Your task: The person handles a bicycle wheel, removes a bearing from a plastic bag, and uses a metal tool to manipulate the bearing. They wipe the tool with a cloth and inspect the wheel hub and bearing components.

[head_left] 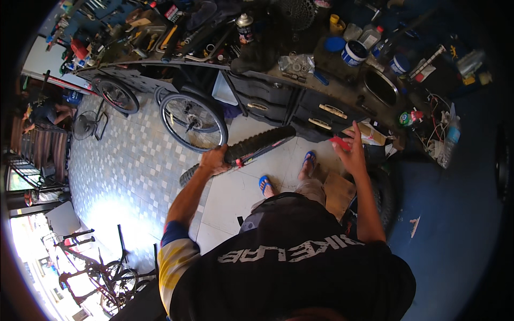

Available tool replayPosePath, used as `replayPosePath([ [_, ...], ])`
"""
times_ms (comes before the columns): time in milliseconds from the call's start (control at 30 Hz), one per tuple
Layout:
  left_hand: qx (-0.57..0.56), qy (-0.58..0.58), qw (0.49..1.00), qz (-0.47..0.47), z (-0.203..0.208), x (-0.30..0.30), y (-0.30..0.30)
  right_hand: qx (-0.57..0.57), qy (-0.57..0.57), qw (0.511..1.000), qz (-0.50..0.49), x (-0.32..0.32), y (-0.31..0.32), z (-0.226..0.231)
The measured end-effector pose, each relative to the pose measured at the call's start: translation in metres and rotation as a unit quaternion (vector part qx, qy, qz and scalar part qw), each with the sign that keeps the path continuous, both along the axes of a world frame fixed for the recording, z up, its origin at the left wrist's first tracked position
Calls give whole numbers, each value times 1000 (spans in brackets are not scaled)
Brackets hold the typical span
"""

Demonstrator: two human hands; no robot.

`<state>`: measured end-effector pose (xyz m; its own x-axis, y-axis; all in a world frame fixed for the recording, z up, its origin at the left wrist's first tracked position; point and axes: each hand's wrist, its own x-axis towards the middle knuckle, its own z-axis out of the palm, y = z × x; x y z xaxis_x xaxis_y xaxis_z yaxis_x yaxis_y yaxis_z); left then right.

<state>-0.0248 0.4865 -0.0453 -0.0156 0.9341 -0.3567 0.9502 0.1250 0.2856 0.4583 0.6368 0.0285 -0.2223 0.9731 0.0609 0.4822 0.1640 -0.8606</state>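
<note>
My left hand (215, 160) is closed round a bicycle wheel with a black knobby tyre (262, 143), which is held up slanting in front of me. A small red piece (239, 162) shows at the wheel beside that hand; its kind is unclear. Off to the right, my right hand (353, 156) is raised, apart from the wheel. Its thumb and fingers hold a small flat red thing (339, 143), perhaps a tyre lever, partly hidden by the fingers. The index finger points upward.
A cluttered workbench (251, 69) with drawers runs along the far side, bearing a spray can (244, 28) and tubs. Bicycle wheels (194, 122) lean against it. A cardboard piece (339, 195) lies by my feet. Another person (44, 112) sits at far left; bicycles (101, 273) stand lower left.
</note>
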Motion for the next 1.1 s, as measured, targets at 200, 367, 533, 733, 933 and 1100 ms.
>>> replayPosePath([
  [200,138,-75,967,199,290,0,-41,-3,152,988,-28,-12,33,-26],
  [367,354,-72,884,298,489,-43,-156,-2,220,972,-78,-13,30,-30],
  [533,495,-255,710,432,549,-114,-307,17,272,960,-63,-41,47,-35],
  [733,558,-251,696,375,465,-86,-229,30,377,925,20,-77,67,17],
  [933,559,-253,710,345,446,-42,-168,31,428,890,157,-90,50,87],
  [1100,563,-227,718,341,452,-47,-162,-5,427,876,227,-96,30,128],
])
